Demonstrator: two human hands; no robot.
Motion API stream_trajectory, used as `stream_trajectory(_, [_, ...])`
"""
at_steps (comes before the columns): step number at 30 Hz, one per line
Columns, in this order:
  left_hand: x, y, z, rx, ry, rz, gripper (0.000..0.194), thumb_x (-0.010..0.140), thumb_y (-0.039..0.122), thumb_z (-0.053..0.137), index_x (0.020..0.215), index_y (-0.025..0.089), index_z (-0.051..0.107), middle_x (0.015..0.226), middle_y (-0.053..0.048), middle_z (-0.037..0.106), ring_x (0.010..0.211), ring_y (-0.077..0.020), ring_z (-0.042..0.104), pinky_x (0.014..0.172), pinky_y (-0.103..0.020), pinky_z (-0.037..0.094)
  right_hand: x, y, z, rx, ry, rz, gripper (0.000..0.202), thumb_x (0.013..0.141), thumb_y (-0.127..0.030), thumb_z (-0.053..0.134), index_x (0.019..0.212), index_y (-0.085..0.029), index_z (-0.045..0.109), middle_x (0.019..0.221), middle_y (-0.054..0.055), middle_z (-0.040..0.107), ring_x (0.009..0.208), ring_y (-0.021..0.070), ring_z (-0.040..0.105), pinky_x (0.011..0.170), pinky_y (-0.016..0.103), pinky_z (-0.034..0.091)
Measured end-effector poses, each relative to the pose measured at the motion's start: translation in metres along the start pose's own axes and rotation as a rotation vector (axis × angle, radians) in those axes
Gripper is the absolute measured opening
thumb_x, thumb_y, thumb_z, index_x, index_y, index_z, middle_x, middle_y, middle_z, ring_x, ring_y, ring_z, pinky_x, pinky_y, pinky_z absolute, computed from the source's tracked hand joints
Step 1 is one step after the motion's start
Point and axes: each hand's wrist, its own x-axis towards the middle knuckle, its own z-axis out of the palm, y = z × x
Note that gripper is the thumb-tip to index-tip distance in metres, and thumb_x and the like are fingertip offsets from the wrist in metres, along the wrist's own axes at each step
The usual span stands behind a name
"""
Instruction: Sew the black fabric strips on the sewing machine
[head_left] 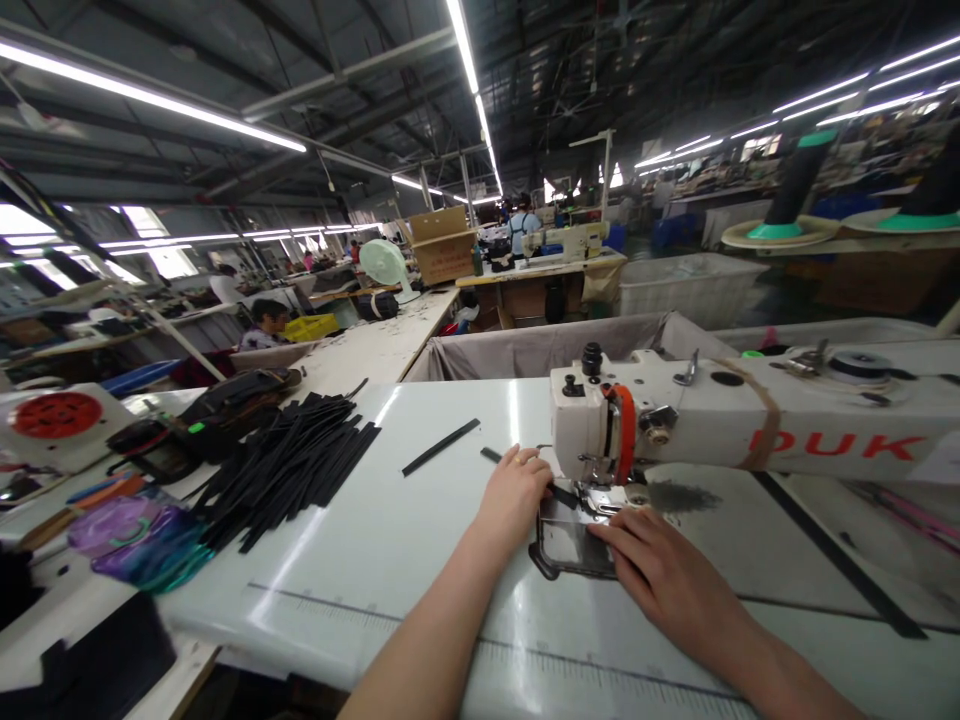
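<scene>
My left hand [516, 492] is closed over a black fabric strip [564, 496]. One end of the strip shows past my fingertips by the presser foot, and its other end sticks out behind the hand. In front of it stands the head of a white sewing machine [697, 410]. My right hand [660, 560] lies low beside the needle plate [574, 545], its fingers stretched out toward the presser foot. Nothing shows in that hand; the undersides of its fingers are hidden. Another black strip [441, 447] lies alone on the table, left of my left hand.
A heap of black strips [300, 465] covers the table's left side, next to a purple and teal pouch [142, 535]. A long black strip [840, 555] lies right of the machine head. Behind the table is a cloth-lined bin [510, 352]. Thread cones [795, 185] stand at upper right.
</scene>
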Motion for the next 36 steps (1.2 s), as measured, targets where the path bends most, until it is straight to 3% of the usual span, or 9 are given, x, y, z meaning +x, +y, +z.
stream_trajectory(5, [-0.019, -0.003, -0.022, -0.023, -0.172, -0.179, 0.013, 0.089, 0.013, 0.057, 0.099, 0.016, 0.064, 0.096, -0.007, 0.067, 0.094, -0.0229, 0.060, 0.083, -0.034, 0.047, 0.000, 0.000, -0.001, -0.012, 0.028, -0.002, 0.029, 0.091, -0.013, 0.043, 0.112, -0.019, 0.061, 0.095, 0.008, 0.062, 0.088, 0.0225, 0.061, 0.078, 0.039, 0.054])
stream_trajectory(8, [-0.025, -0.004, -0.032, -0.134, -0.138, -0.323, 0.013, 0.085, 0.010, 0.056, 0.093, 0.015, 0.065, 0.095, -0.008, 0.066, 0.091, -0.0225, 0.060, 0.081, -0.033, 0.046, 0.000, 0.000, -0.002, -0.017, 0.040, -0.008, 0.029, 0.092, -0.014, 0.042, 0.112, -0.020, 0.062, 0.095, 0.008, 0.064, 0.087, 0.0225, 0.062, 0.078, 0.038, 0.055])
stream_trajectory(12, [-0.023, 0.006, -0.038, -0.782, -0.088, -0.518, 0.013, 0.083, 0.025, 0.060, 0.075, 0.015, 0.058, 0.067, 0.000, 0.059, 0.063, -0.0160, 0.058, 0.061, -0.027, 0.046, 0.002, -0.007, -0.006, 0.005, 0.073, -0.067, 0.029, 0.095, -0.016, 0.043, 0.118, -0.020, 0.060, 0.105, 0.009, 0.064, 0.094, 0.0215, 0.063, 0.082, 0.035, 0.056])
stream_trajectory(16, [-0.017, 0.030, -0.019, -1.313, -0.343, -0.660, 0.012, 0.081, 0.024, 0.058, 0.080, 0.015, 0.050, 0.058, 0.001, 0.060, 0.046, -0.0134, 0.057, 0.049, -0.024, 0.045, 0.004, -0.018, -0.011, 0.036, 0.053, -0.188, 0.035, 0.096, -0.013, 0.041, 0.124, -0.021, 0.059, 0.112, 0.010, 0.064, 0.099, 0.0189, 0.064, 0.080, 0.028, 0.056])
stream_trajectory(18, [-0.017, 0.040, -0.007, -1.274, -0.368, -0.679, 0.014, 0.081, 0.017, 0.056, 0.093, 0.014, 0.051, 0.056, 0.002, 0.060, 0.045, -0.0146, 0.058, 0.047, -0.024, 0.045, 0.004, -0.021, -0.011, 0.021, 0.022, -0.238, 0.036, 0.095, -0.010, 0.039, 0.122, -0.020, 0.061, 0.114, 0.010, 0.065, 0.100, 0.0188, 0.064, 0.081, 0.028, 0.056])
stream_trajectory(21, [-0.019, 0.049, 0.003, -0.940, -0.164, -0.567, 0.025, 0.080, 0.013, 0.060, 0.105, 0.016, 0.056, 0.063, 0.002, 0.063, 0.058, -0.0169, 0.062, 0.059, -0.029, 0.050, 0.000, -0.021, -0.011, -0.074, 0.022, -0.268, 0.040, 0.092, -0.005, 0.035, 0.120, -0.015, 0.061, 0.109, 0.011, 0.068, 0.098, 0.0200, 0.065, 0.079, 0.029, 0.058])
stream_trajectory(24, [-0.021, 0.049, 0.002, -0.482, 0.049, -0.364, 0.008, 0.078, 0.017, 0.070, 0.086, 0.017, 0.067, 0.089, -0.006, 0.068, 0.089, -0.0236, 0.062, 0.081, -0.037, 0.050, -0.003, -0.022, -0.009, -0.185, 0.046, -0.308, 0.044, 0.087, -0.001, 0.031, 0.119, -0.010, 0.060, 0.107, 0.013, 0.070, 0.096, 0.0221, 0.067, 0.075, 0.031, 0.059])
stream_trajectory(26, [-0.022, 0.047, 0.002, -0.333, 0.053, -0.269, 0.008, 0.082, 0.022, 0.069, 0.075, 0.017, 0.069, 0.094, -0.008, 0.069, 0.094, -0.0249, 0.060, 0.087, -0.039, 0.048, -0.005, -0.023, -0.009, -0.235, 0.046, -0.332, 0.045, 0.084, 0.000, 0.032, 0.118, -0.008, 0.061, 0.107, 0.014, 0.070, 0.096, 0.0229, 0.067, 0.073, 0.031, 0.060])
stream_trajectory(36, [-0.024, 0.041, 0.020, -0.328, 0.052, -0.090, 0.024, 0.094, 0.017, 0.049, 0.083, 0.019, 0.070, 0.093, -0.007, 0.071, 0.088, -0.0204, 0.060, 0.086, -0.035, 0.046, -0.007, -0.018, 0.002, -0.363, 0.035, -0.295, 0.046, 0.082, 0.003, 0.035, 0.118, -0.007, 0.063, 0.117, 0.014, 0.067, 0.107, 0.0208, 0.064, 0.084, 0.028, 0.058])
